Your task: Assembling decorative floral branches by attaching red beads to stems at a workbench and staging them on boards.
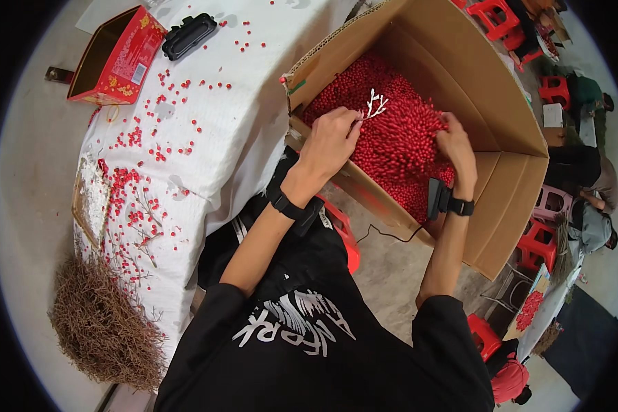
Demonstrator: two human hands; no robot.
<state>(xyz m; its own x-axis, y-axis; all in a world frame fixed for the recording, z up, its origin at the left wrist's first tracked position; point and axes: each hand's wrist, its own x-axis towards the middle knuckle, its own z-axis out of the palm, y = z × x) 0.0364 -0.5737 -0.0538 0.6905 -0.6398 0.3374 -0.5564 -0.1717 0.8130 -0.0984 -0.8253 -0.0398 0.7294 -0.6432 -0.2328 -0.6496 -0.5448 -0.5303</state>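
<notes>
My left hand point(333, 141) is closed in a pinch on the base of a small white branched twig point(375, 104), held over the near left part of a large cardboard box point(505, 120). Small glossy red berries point(398, 137) heap up inside the box, densely packed. At the heap's right side my right hand point(457, 145) has its fingers curled against the berries, and the fingertips are partly hidden among them. Both wrists wear black straps; a dark block-shaped device sits by the right one.
On the left, a white-covered table point(233, 89) bears scattered berries, a red carton point(125, 65), a black case point(189, 36), a shallow tray of white bits point(93, 196) and a pile of brown twigs point(103, 323). Red stools point(537, 244) and several people are at the right.
</notes>
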